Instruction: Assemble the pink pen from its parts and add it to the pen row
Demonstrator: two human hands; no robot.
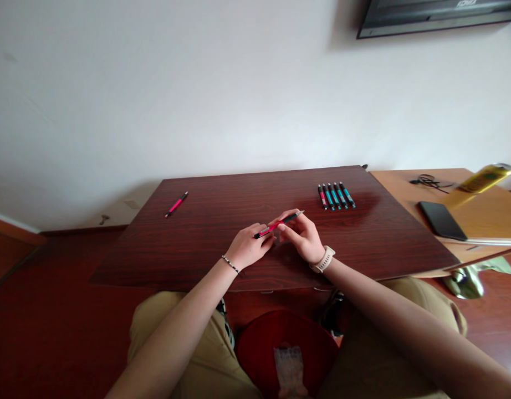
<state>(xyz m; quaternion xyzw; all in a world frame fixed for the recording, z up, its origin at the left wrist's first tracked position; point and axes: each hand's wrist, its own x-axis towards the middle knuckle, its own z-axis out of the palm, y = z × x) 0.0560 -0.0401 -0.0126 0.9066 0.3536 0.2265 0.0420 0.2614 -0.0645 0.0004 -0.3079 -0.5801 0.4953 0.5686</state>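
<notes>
A pink-and-black pen (274,226) is pinched between the thumb and fingers of my right hand (302,235), above the front half of the dark wooden table (222,199). Its grey tip points up and to the right. The pen's black end crosses over the knuckles of my left hand (251,244), whose fingers are curled beside it; what they hold, if anything, is hidden. Farther back on the right lies a neat row of several pens: a pink one (322,197) at its left end, then teal ones (337,195). Another pink pen (177,204) rests alone near the left edge.
A lighter wooden cabinet (405,183) adjoins the table's right side, bearing a black phone (441,220), a dark cable (430,181) and a yellow can (486,177). The white wall rises behind. Between my legs is a red stool (255,349) with a clear packet (289,368).
</notes>
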